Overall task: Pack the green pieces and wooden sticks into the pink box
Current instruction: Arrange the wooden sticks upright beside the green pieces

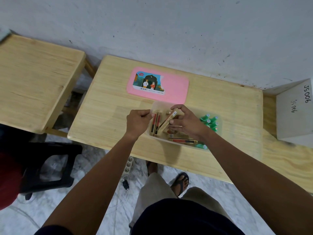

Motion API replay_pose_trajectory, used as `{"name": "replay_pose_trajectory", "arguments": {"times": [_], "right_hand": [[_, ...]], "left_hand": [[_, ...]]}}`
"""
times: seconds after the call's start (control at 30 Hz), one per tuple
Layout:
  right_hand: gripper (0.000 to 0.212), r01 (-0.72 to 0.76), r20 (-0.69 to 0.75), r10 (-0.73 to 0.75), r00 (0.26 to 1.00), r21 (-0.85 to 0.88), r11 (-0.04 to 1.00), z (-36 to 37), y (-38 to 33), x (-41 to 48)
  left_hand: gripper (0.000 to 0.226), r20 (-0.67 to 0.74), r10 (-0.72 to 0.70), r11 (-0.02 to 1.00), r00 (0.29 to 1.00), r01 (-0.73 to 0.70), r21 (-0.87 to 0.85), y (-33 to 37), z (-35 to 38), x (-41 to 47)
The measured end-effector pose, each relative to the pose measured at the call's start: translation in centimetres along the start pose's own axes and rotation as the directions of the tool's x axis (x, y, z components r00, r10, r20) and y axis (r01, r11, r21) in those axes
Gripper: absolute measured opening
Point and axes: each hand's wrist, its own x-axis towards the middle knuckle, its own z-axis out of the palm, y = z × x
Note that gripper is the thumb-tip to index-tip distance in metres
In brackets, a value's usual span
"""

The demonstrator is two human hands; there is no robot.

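Observation:
A clear plastic box (156, 106) stands on the wooden table (105, 119), and its pink lid (174, 87) lies flat just behind it. Inside the box lie several wooden sticks with red and black faces (155, 122). Several green pieces (210, 121) are bunched at the box's right end. My left hand (138, 122) pinches the box's left rim. My right hand (184, 121) holds a wooden stick (168, 121) tilted over the box's middle.
A second wooden table (33, 78) stands to the left with a gap between. A white carton marked JS006 (294, 112) sits at the right edge. A black stool (50, 165), a power strip (129, 165) and my sandalled feet are on the floor below.

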Motion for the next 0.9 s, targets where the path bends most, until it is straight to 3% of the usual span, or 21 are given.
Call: {"name": "replay_pose_trajectory", "arguments": {"times": [0.3,0.47,0.63,0.77,0.9], "right_hand": [[0.025,0.009,0.030,-0.005,1.000,-0.142,0.990,-0.3,-0.5,0.3],[0.012,-0.026,-0.022,0.022,1.000,-0.179,0.984,0.0,-0.9,0.8],[0.007,0.025,-0.052,-0.042,0.998,-0.287,0.958,-0.3,-0.4,2.1],[0.011,0.065,-0.022,-0.087,0.996,-0.488,0.870,-0.3,-0.6,3.2],[0.029,0.109,0.021,-0.137,0.990,-0.732,0.673,0.0,-0.9,4.3]], "left_hand": [[0.027,0.011,-0.021,0.999,1.000,0.022,-0.038,-0.1,-0.1,0.2],[0.026,0.008,-0.031,0.998,0.999,0.031,-0.051,-0.2,0.0,0.3],[0.028,0.022,-0.043,0.998,0.999,0.045,-0.054,-0.1,0.0,0.4],[0.025,0.020,-0.046,0.997,0.999,0.047,-0.062,0.0,-0.2,0.2],[0.025,0.034,-0.050,0.996,0.998,0.053,-0.071,0.2,-0.3,0.2]]}}
